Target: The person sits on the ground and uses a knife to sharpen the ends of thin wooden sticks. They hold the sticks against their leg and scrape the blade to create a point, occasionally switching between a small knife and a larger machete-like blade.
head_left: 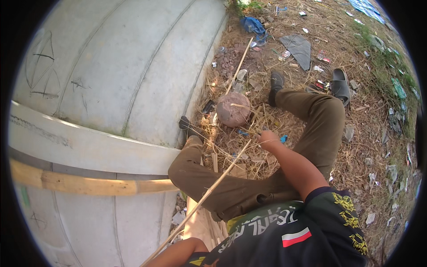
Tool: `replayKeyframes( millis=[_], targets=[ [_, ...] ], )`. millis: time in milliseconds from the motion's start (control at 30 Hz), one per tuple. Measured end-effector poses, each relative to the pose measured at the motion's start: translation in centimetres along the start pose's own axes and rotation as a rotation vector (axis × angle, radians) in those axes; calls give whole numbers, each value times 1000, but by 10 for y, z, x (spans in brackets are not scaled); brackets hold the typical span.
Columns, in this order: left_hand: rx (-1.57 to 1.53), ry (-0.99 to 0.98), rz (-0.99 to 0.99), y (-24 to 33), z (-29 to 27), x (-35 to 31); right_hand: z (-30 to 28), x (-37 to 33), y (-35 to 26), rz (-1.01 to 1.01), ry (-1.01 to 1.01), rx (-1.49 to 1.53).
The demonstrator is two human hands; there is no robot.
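While I cannot tell whether my right grip [268, 140] clamps anything and my left grip is unseen, I should steady the long stick [212, 188].

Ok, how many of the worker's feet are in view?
2: the left foot beside the grey wall, left of the round stone; the right foot up and right of it.
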State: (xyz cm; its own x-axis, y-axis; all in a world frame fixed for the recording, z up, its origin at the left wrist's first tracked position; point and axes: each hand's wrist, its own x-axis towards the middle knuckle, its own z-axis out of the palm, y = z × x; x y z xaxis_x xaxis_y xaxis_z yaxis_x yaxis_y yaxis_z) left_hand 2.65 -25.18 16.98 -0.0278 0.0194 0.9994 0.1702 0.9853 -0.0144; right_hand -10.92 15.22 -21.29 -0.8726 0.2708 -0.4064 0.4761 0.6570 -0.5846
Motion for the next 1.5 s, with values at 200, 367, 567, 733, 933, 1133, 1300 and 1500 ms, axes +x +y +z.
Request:
replayKeyframes(
  millis=[200,367,567,733,933,1133,1300,1500],
  targets=[
    [-1847,-53,-330,26,-4,15,0,19,-26,-19,8,261],
    [-1965,-182,-332,50,12,17,-30,-3,-57,58,-202,577],
    [-1972,-325,-312,104,49,-14,-31,-19,-66,-211,-65,552],
    [-1989,-355,-313,122,53,-33,-40,-70,-96,-375,-214,307],
    [-2121,-623,-259,132,43,-37,-64,-97,-115,-475,-328,444],
    [-2140,-729,-227,128,39,-38,-56,-96,-109,-478,-238,312],
    [-2064,-616,-271,111,31,-49,-61,-90,-110,-470,-269,440],
    [-2001,-595,-410,92,25,-52,-59,-120,-120,-612,67,1042]
  ],
)
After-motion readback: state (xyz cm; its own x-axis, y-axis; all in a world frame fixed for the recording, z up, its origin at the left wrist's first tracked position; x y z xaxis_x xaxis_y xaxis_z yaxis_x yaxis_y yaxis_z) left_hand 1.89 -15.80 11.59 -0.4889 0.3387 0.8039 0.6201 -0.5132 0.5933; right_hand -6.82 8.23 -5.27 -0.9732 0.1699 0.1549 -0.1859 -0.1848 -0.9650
